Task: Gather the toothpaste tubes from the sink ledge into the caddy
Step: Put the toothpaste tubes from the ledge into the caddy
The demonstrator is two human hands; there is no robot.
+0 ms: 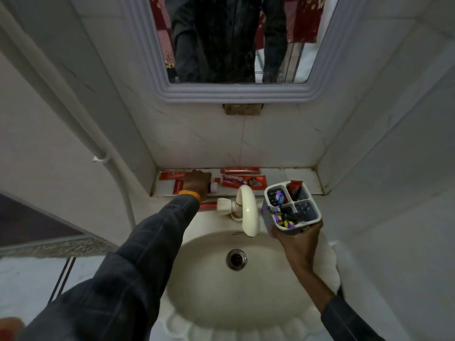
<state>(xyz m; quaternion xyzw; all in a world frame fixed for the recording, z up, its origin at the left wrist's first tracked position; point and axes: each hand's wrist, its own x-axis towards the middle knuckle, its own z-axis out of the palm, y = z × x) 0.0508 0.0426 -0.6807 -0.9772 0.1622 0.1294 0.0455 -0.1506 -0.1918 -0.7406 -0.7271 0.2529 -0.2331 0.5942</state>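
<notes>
Red "closeup" toothpaste tube (pixel 243 181) on ledge (pixel 295 179)

White tap (pixel 247 212) over the basin drain (pixel 236 259), framed mirror (pixel 234 45) above.

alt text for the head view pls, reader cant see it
Seen from above a white sink, the left hand reaches onto a ledge strewn with red toothpaste tubes, while the right hand holds a divided caddy already containing one red tube. A cream tap stands between them.
</notes>
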